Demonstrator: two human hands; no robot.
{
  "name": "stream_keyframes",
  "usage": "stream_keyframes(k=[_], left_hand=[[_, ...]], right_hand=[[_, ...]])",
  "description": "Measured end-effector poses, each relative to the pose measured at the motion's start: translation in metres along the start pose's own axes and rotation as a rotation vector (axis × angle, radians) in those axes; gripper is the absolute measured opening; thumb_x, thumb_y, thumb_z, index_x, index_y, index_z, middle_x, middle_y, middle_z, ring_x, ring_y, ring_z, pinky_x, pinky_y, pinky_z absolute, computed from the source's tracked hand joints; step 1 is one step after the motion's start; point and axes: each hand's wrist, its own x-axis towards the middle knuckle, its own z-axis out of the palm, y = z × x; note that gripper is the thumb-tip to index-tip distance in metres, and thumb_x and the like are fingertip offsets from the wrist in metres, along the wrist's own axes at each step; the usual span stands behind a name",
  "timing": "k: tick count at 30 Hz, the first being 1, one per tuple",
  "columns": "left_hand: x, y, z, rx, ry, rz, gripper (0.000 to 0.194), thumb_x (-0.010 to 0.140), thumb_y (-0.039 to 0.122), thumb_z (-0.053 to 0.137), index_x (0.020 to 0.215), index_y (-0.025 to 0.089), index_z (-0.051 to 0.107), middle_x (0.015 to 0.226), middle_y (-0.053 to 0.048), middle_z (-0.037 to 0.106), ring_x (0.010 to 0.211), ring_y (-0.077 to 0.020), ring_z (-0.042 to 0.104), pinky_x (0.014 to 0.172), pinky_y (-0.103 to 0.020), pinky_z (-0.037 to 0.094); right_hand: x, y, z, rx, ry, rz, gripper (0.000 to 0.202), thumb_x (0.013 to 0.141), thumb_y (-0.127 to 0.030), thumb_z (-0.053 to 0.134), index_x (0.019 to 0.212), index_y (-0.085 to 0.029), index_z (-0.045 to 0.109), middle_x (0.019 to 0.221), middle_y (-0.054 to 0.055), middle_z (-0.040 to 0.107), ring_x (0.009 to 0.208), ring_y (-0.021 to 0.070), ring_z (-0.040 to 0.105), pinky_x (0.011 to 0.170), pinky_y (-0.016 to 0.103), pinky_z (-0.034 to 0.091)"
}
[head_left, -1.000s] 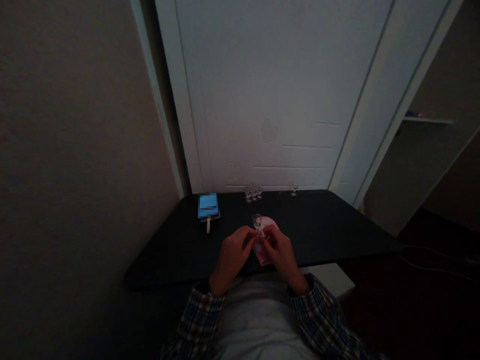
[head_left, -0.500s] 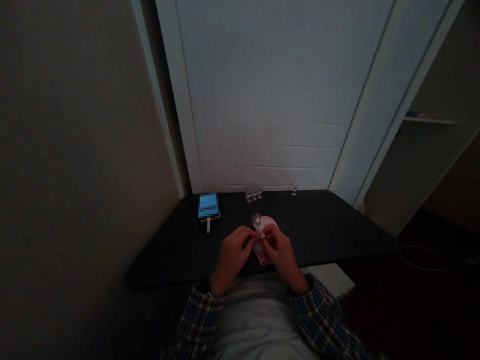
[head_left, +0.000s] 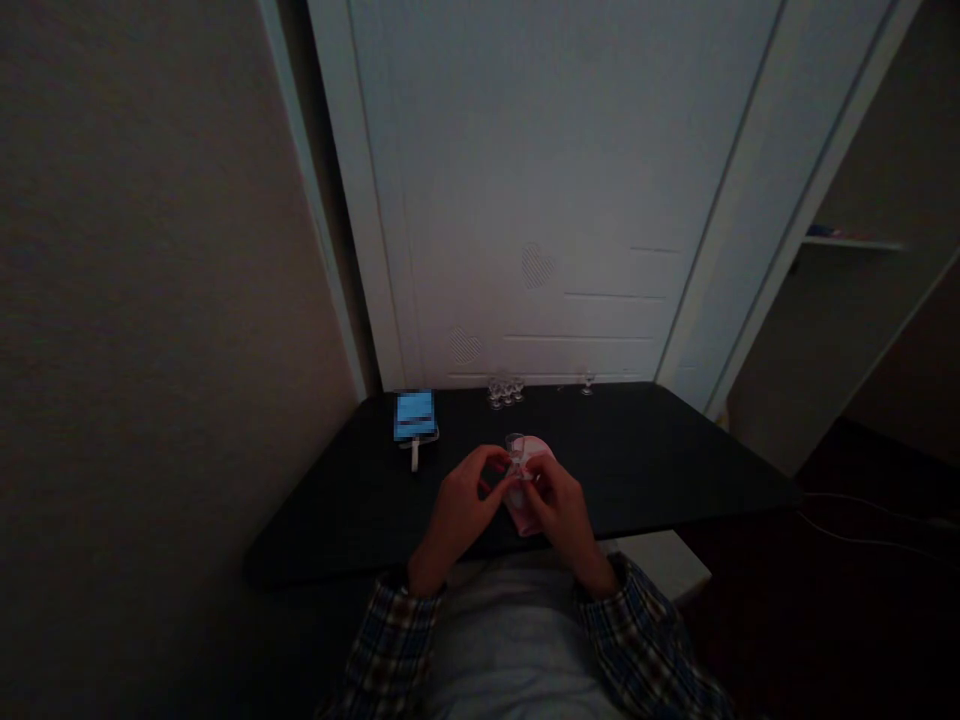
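1. Head view, lower centre: the left hand (head_left: pixel 461 500) and right hand (head_left: pixel 559 505) were together, fingertips pinched on a small clear glass (head_left: pixel 515 443), its bowl upward; dim light hid their exact contact.
2. Head view, just under the hands: a pink item (head_left: pixel 527 520) lay on the dark table (head_left: pixel 360 520). Such a slender stem probably called for light, even pressure, with one hand steadying the foot.
3. Head view, beyond the hands: clustered glasses (head_left: pixel 506 391) stood near the table's far edge, well apart from the work.
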Motion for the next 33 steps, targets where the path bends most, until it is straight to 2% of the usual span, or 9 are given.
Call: stream_keyframes(k=[4,9,13,18,21,24,26,28,33], left_hand=[[0.022,-0.024,-0.040,0.160,0.105,-0.007,0.042,0.083,0.038,0.049,0.120,0.021,0.041,0.120,-0.010,0.054,0.105,-0.0205,0.054,0.083,-0.035,0.047],[0.055,-0.071,-0.086,0.669,0.084,-0.176,0.076,0.075,0.056,0.051,0.136,0.018,0.026,0.139,-0.015,0.036,0.131,-0.0375,0.021,0.099,-0.060,0.020],[0.075,-0.101,-0.091,0.695,-0.079,-0.241,0.081,0.077,0.058,0.043,0.141,0.020,0.011,0.141,-0.016,0.034,0.132,-0.0365,0.020,0.098,-0.062,0.017],[0.086,-0.121,-0.084,0.619,-0.208,-0.353,0.083,0.076,0.061,0.043,0.141,0.020,0.012,0.132,-0.015,0.047,0.130,-0.0361,0.025,0.097,-0.065,0.012],[0.085,-0.111,-0.083,0.557,-0.078,-0.274,0.078,0.076,0.054,0.048,0.139,0.018,0.020,0.126,-0.015,0.052,0.126,-0.0336,0.033,0.099,-0.058,0.018],[0.080,-0.083,-0.076,0.350,0.046,-0.091,0.055,0.082,0.047,0.042,0.128,0.017,0.038,0.116,-0.011,0.057,0.113,-0.0252,0.047,0.096,-0.043,0.033],[0.077,-0.060,-0.065,0.200,-0.020,-0.039,0.038,0.082,0.045,0.043,0.105,0.018,0.056,0.101,-0.007,0.062,0.094,-0.0209,0.056,0.084,-0.034,0.042],[0.076,-0.043,-0.050,0.046,-0.150,-0.045,0.033,0.080,0.046,0.046,0.084,0.017,0.062,0.080,-0.004,0.064,0.076,-0.0178,0.058,0.071,-0.029,0.046],[0.074,-0.031,-0.019,-0.339,-0.318,-0.260,0.034,0.076,0.046,0.052,0.079,0.013,0.061,0.069,-0.003,0.060,0.062,-0.0141,0.056,0.050,-0.022,0.042]], right_hand=[[0.000,-0.002,0.000,-0.003,0.002,0.000,0.011,0.086,-0.024,0.045,0.086,-0.019,0.055,0.075,0.000,0.056,0.062,0.0113,0.050,0.057,0.022,0.037],[-0.001,-0.002,0.000,-0.016,0.003,-0.016,0.008,0.083,-0.017,0.047,0.085,-0.019,0.054,0.079,0.000,0.058,0.068,0.0123,0.052,0.060,0.022,0.038],[-0.001,-0.003,0.001,-0.027,0.000,-0.010,0.008,0.083,-0.017,0.046,0.085,-0.020,0.054,0.079,0.000,0.058,0.069,0.0127,0.052,0.059,0.022,0.038],[-0.001,-0.004,0.000,-0.031,-0.008,-0.008,0.009,0.083,-0.017,0.047,0.088,-0.020,0.054,0.080,0.000,0.059,0.068,0.0130,0.052,0.058,0.022,0.037],[-0.001,-0.005,0.000,-0.015,-0.006,-0.017,0.010,0.083,-0.015,0.046,0.087,-0.020,0.053,0.081,0.000,0.058,0.069,0.0130,0.052,0.059,0.022,0.037],[-0.001,-0.005,0.001,-0.018,0.004,-0.017,0.009,0.085,-0.017,0.045,0.086,-0.020,0.053,0.081,0.001,0.058,0.070,0.0132,0.052,0.060,0.022,0.037],[-0.001,-0.005,0.001,-0.021,0.016,-0.010,0.009,0.086,-0.019,0.045,0.086,-0.020,0.053,0.081,0.001,0.057,0.070,0.0132,0.052,0.060,0.022,0.037],[-0.001,-0.005,0.001,-0.016,0.032,-0.004,0.009,0.086,-0.021,0.044,0.085,-0.019,0.053,0.079,0.001,0.057,0.069,0.0129,0.052,0.060,0.022,0.037],[-0.001,-0.003,0.000,-0.003,0.085,0.003,0.010,0.086,-0.023,0.045,0.086,-0.019,0.054,0.079,0.001,0.057,0.067,0.0127,0.052,0.060,0.022,0.038]])
